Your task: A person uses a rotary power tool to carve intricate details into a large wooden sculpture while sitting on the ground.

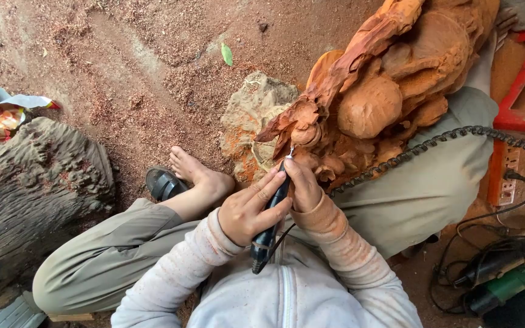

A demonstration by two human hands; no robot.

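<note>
Reddish wood carving rests across the seated person's lap, its lower end over the dusty ground. Largest item beside the carving: dark rough log, well left of it. Below the carving's lower tip, both hands share a slim black rotary tool, bit touching the wood. Left hand fingers clenched round the tool body; right hand fingers grasping near its tip. Risks, as judged: bit could skid off the curved surface toward the fingers or the bare foot just left of the carving; the coiled flexible shaft draped over the carving could tug the tool. No containers in view.
</note>
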